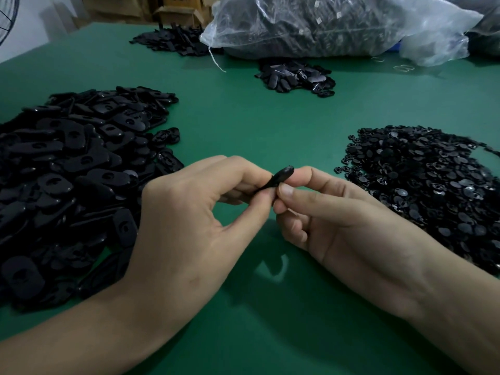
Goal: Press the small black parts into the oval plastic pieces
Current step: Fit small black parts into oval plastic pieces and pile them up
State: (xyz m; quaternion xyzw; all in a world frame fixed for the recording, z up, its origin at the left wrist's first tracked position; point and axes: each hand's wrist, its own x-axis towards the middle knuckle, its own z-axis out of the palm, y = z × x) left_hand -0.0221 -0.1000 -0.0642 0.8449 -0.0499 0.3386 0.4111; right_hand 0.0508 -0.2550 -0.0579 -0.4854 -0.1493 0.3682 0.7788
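Both hands meet above the green table [243, 125]. My left hand [194, 212] pinches one black oval plastic piece [280, 176] by its lower end, edge-on to the camera. My right hand [324, 209] grips the piece's upper end between thumb and forefinger. Whether a small black part sits under the fingertips is hidden. A big heap of oval pieces [70, 180] lies at the left. A heap of small black round parts [433, 185] lies at the right.
A smaller pile of black pieces [297, 77] lies at the middle back and another pile [173, 40] at the far back left. A large clear plastic bag [338, 23] of dark parts lies across the back. Cardboard boxes [176, 12] stand behind the table.
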